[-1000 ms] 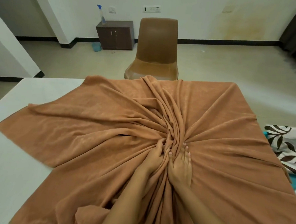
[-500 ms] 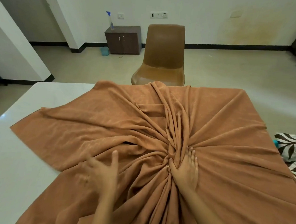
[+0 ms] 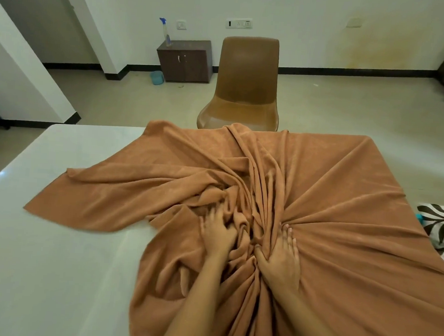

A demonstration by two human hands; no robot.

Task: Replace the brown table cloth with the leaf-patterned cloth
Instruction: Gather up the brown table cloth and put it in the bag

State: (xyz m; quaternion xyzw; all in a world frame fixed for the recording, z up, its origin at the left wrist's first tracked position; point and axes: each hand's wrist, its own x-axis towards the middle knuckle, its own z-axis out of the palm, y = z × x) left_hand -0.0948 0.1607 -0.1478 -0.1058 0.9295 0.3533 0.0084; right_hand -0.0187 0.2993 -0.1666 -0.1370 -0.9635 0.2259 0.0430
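Note:
The brown table cloth (image 3: pixel 342 216) lies bunched toward the middle of the white table (image 3: pixel 41 260), with folds radiating from a knot of gathers. My left hand (image 3: pixel 218 232) lies on the gathered folds with its fingers spread and dug into the fabric. My right hand (image 3: pixel 281 257) presses flat on the cloth just right of the gathers, fingers straight. The leaf-patterned cloth (image 3: pixel 443 228) shows at the right edge, beyond the table, partly cut off by the frame.
A brown chair (image 3: pixel 243 91) stands at the table's far side. Behind it a dark cabinet (image 3: pixel 185 61) carries a spray bottle (image 3: pixel 165 32), with a small blue cup (image 3: pixel 156 77) on the floor. The table's left half is bare white surface.
My left hand swung out to the left and came back to the gathers, dragging more cloth in. The cloth's left edge has drawn rightward, baring more table. My right hand stayed put.

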